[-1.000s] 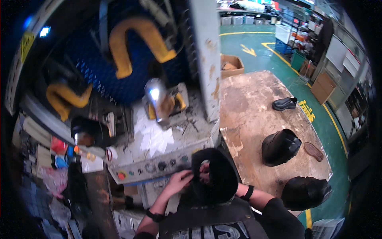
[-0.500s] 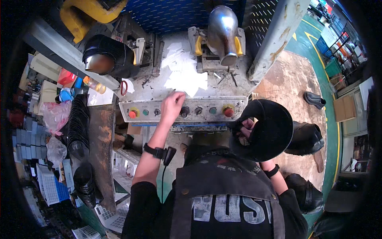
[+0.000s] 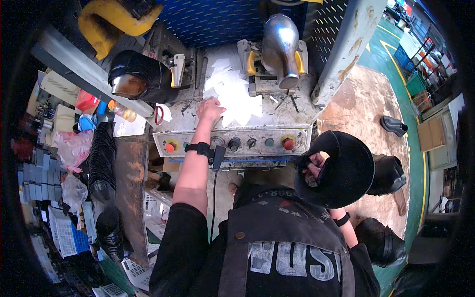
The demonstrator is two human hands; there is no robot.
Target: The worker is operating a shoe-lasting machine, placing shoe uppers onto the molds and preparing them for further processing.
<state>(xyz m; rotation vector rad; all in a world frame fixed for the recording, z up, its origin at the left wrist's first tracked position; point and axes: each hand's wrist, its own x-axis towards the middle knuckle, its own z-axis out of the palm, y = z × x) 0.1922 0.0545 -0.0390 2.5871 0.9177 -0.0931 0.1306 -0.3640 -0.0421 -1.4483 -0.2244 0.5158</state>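
My right hand [image 3: 315, 166] grips a black boot upper [image 3: 346, 171] near my body. Its fingers show through the opening of the upper, and the rest of the hand is hidden behind it. My left hand [image 3: 211, 110] reaches over the machine bed with curled fingers, at the left edge of a pile of white sheets [image 3: 235, 96]. Whether a sheet is between those fingers cannot be made out. Behind the pile, a shiny metal boot form [image 3: 281, 47] stands between yellow-padded clamps. A second form [image 3: 129, 85], with a black upper over it, sits at the left.
A control panel [image 3: 260, 141] with knobs and red buttons runs along the machine's front. Metal posts [image 3: 346, 54] flank the bed. Black boots [image 3: 387, 173] and a shoe [image 3: 393, 125] rest on the wooden board at right. Stacked black uppers [image 3: 101, 163] lie at left.
My left hand has moved forward from above the control panel to the edge of the white sheets. The right hand still holds the boot upper, and the view has shifted slightly.
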